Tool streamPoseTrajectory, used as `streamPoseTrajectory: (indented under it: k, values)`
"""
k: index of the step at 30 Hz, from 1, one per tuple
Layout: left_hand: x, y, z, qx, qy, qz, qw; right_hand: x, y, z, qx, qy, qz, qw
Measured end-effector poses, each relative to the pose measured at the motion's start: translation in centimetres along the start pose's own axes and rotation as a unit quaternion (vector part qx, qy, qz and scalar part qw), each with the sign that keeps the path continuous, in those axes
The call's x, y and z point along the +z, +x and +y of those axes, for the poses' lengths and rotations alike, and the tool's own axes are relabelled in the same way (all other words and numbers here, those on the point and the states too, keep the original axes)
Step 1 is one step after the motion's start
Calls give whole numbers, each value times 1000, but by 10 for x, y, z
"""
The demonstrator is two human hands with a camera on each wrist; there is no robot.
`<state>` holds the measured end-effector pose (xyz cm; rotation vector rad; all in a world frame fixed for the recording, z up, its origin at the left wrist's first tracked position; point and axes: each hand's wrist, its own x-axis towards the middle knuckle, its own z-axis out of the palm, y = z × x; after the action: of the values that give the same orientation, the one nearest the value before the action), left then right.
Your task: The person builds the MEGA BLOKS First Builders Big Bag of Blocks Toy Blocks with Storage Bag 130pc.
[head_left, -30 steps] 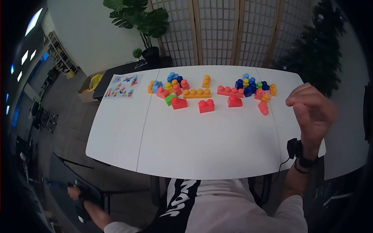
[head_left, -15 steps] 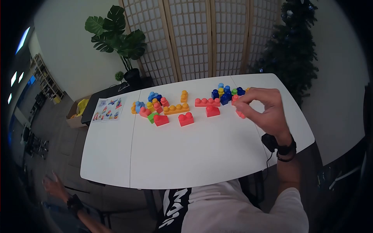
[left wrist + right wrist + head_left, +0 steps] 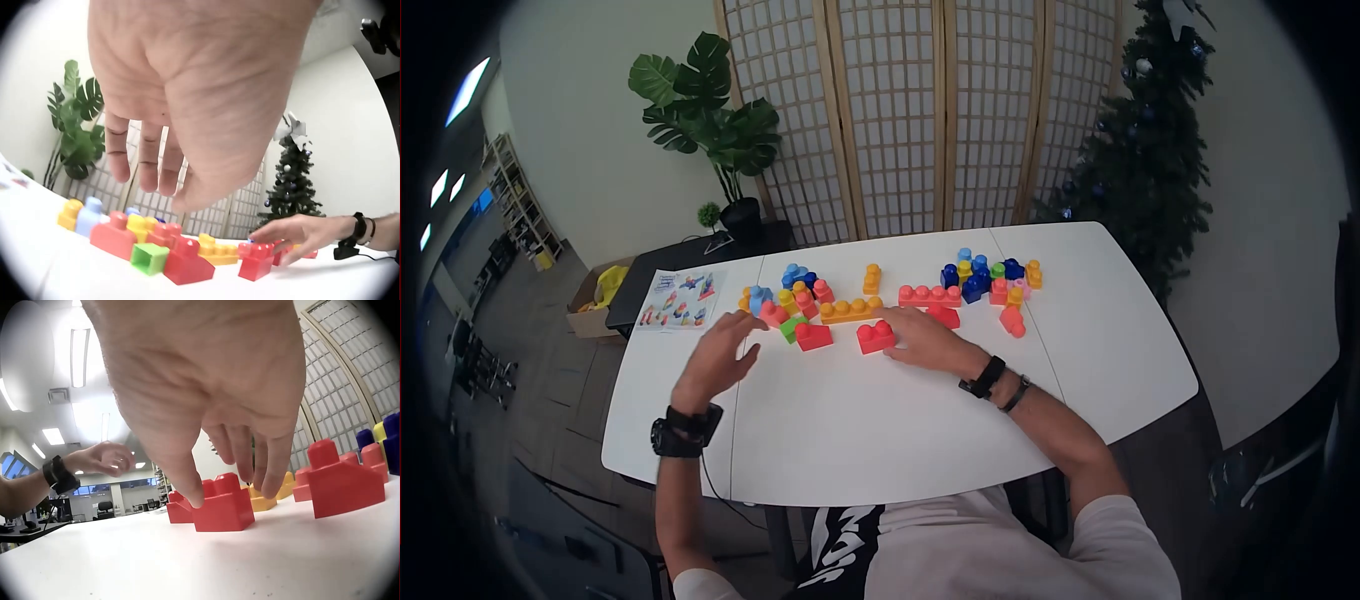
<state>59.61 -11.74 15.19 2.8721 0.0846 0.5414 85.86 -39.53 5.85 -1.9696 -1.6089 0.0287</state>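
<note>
Mid-frame, right hand (image 3: 927, 341) spreads loosely about red two-stud block (image 3: 875, 339), studs-up likely for stability; left hand (image 3: 718, 358) hovers spread, centre-left.

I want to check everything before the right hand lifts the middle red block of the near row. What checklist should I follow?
1. Right hand at the middle red block: ok, thumb and fingers spread about it.
2. Firm contact: cannot tell.
3. Block standing studs up: ok.
4. Gap to the left red block: ok, white table shows between.
5. Left hand free: ok, holds nothing.
6. Picture sheet readable: cannot tell, print too small.
</note>
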Motion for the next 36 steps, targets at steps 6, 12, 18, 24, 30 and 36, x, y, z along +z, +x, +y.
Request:
streamPoseTrajectory:
  k: [6, 12, 18, 24, 30, 36]
  values:
    - [63, 39, 7, 56, 2, -53, 997, -4, 12, -1, 8, 36, -32, 999]
    - [74, 40, 4, 42, -9, -98, 994, -16, -10, -7, 6, 26, -34, 999]
    - [71, 39, 12, 26, -16, -112, 993, -13, -21, -2, -4, -4, 1, 1000]
    - [62, 36, 23, 6, -7, -139, 990, -76, -27, -5, 70, 7, -9, 997]
    - [71, 32, 18, 91, 15, -55, 994, -65, -52, 40, 52, -63, 64, 995]
    - [67, 27, 31, 27, -56, -141, 988, -55, -58, 46, 42, -79, 82, 993]
